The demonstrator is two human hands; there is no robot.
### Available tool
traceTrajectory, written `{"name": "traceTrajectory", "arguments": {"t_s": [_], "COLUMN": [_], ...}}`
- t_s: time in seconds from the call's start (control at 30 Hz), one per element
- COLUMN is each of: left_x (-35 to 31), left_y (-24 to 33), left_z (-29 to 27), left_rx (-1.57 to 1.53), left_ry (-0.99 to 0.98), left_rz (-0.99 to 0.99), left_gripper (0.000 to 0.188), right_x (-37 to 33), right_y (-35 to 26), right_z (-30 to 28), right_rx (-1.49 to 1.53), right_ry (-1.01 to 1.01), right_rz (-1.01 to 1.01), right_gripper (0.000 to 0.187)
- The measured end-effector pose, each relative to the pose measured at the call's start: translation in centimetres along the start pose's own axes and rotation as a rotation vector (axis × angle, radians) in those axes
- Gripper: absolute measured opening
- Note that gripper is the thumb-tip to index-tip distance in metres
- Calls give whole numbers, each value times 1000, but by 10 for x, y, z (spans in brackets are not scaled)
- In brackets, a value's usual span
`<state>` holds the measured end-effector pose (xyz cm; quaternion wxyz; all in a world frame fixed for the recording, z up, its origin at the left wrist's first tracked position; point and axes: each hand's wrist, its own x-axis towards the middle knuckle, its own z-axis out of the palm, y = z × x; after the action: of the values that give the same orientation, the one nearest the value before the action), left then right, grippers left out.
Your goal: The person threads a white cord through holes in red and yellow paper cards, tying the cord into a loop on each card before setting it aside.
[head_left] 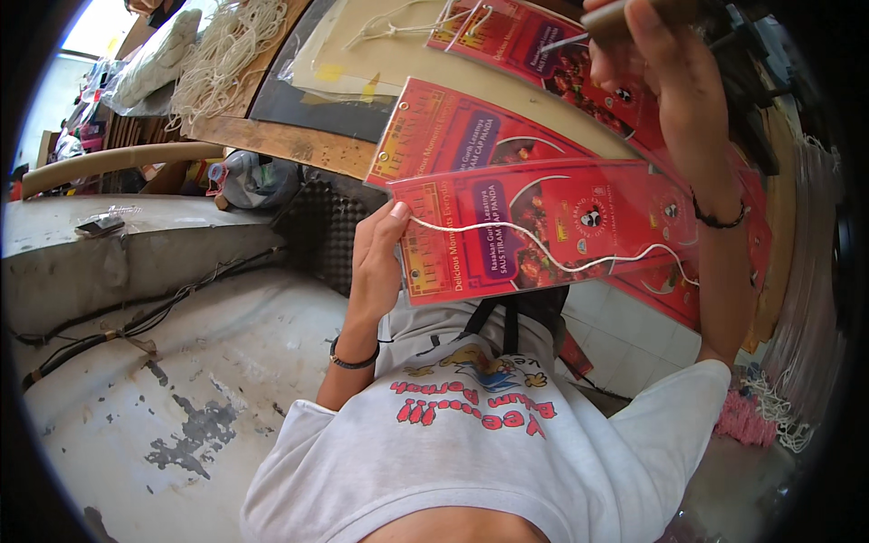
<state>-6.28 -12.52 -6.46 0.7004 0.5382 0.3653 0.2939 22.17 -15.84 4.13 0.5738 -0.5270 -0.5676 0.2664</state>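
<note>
My left hand (378,258) pinches the left end of a glossy red printed card (625,204), thumb on top, close to where a white cord (561,266) begins. That cord runs loosely across the card's face toward the right. Raised at the upper right, my right hand (683,90) grips an awl-like tool by its dark brown handle (625,20). Its thin metal shaft (566,42) points left above the cards. Beneath the held card lies a similar red card (453,127) with an eyelet at its corner. Farther back, more red cards (516,41) overlap, with white cord at their ends.
A tangled heap of white cord (231,63) and a plastic-wrapped cord bundle (161,59) sit on the wooden table (335,147) at the far left. Black equipment (742,90) stands at the upper right. Clear plastic strips with cords (797,362) hang at the right edge.
</note>
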Motion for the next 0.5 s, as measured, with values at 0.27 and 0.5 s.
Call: {"name": "traceTrajectory", "arguments": {"t_s": [0.27, 0.5], "left_x": [2, -3], "left_y": [-10, -41], "left_z": [-5, -9], "left_rx": [-46, -41], "left_ry": [-58, 207], "left_rz": [-51, -19], "left_gripper": [44, 40], "right_x": [4, 5], "right_y": [-20, -37], "right_z": [-2, -2], "right_rx": [-21, 25], "right_ry": [121, 145], "right_rz": [-3, -102], "right_gripper": [47, 48]}}
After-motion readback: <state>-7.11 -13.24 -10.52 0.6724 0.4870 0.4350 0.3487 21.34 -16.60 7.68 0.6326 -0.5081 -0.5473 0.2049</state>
